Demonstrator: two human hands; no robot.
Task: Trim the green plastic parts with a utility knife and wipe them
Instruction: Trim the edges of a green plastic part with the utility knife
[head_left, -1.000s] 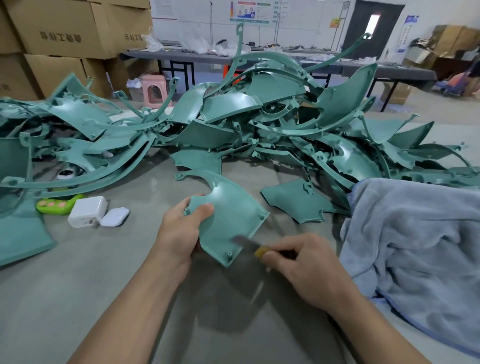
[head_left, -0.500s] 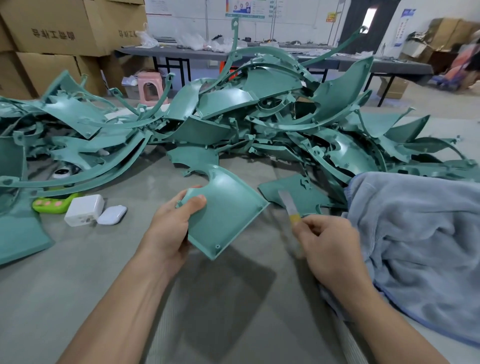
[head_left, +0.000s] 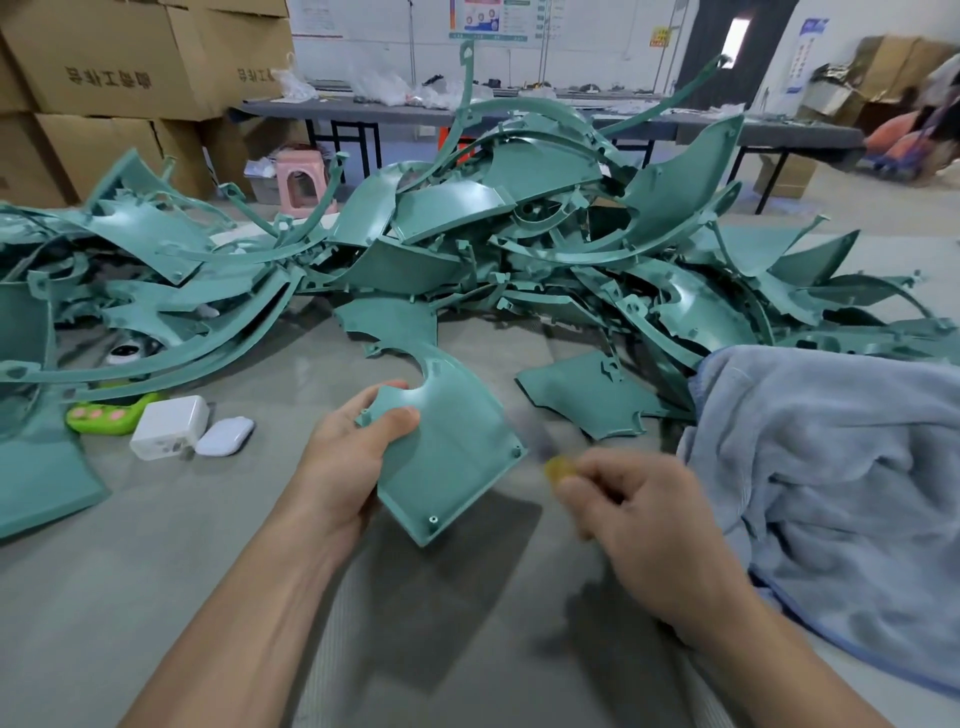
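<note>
My left hand (head_left: 347, 460) grips a curved green plastic part (head_left: 449, 447) by its left corner, thumb on top, holding it tilted above the grey table (head_left: 156, 561). My right hand (head_left: 644, 525) pinches a small utility knife (head_left: 558, 467) with a yellow handle. The knife is motion-blurred, and its blade lies close to the part's right corner. A light blue towel (head_left: 841, 493) lies just right of my right hand. A big heap of green plastic parts (head_left: 493, 234) fills the table behind.
A flat green part (head_left: 592, 397) lies between the held part and the towel. At left sit a white charger block (head_left: 169, 426), a white earbud case (head_left: 224, 436) and a bright green toy (head_left: 104, 413). Cardboard boxes (head_left: 119, 62) and a long table (head_left: 519, 111) stand behind.
My right hand swung the knife away up and right, then brought it back down beside the part's right corner. My left hand kept its grip and turned the part slightly.
</note>
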